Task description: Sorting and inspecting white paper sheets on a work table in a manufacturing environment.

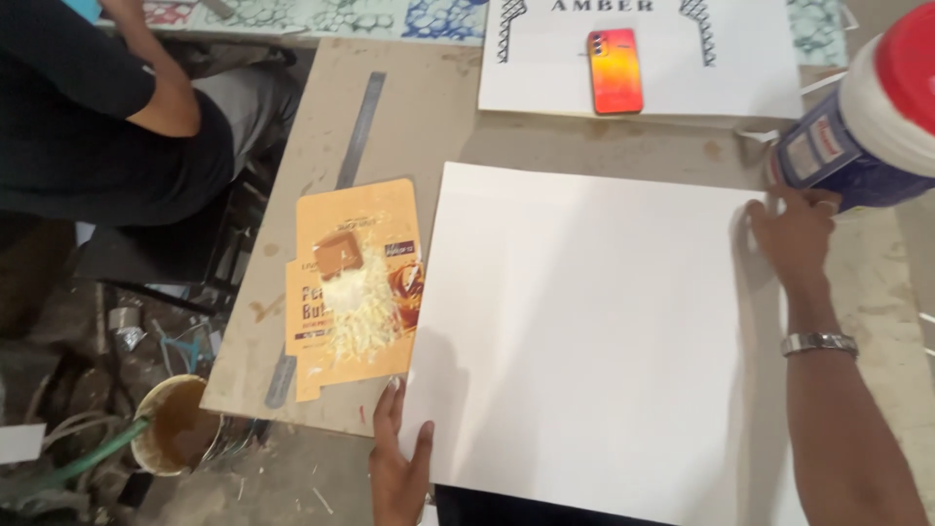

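- A big white sheet of stiff paper (594, 341) lies flat on the dusty brown table (429, 117), and it fills most of the space between the two hands.
- The long side of the sheet runs across the table from the left hand to the right hand.
- The left hand (399, 458) rests at the near left corner of the sheet, with its fingers held open and flat, and the thumb lies on the paper.
- The right hand (794, 234) rests at the far right edge, fingers flat and pressed down on the paper. It pinches nothing.
- So the sheet lies to the right of the left hand and to the left of the right hand. Both hands touch it, so neither is nearer.
- Just beside the right hand stands a white tub with a red lid and a blue label (867, 127).
- Just left of the sheet lies a flattened orange cardboard box with pale shavings on it (355, 282).
- Further back, an orange phone (615, 70) sits on another white sheet.
- A person in a black shirt (107, 117) sits at the far left.
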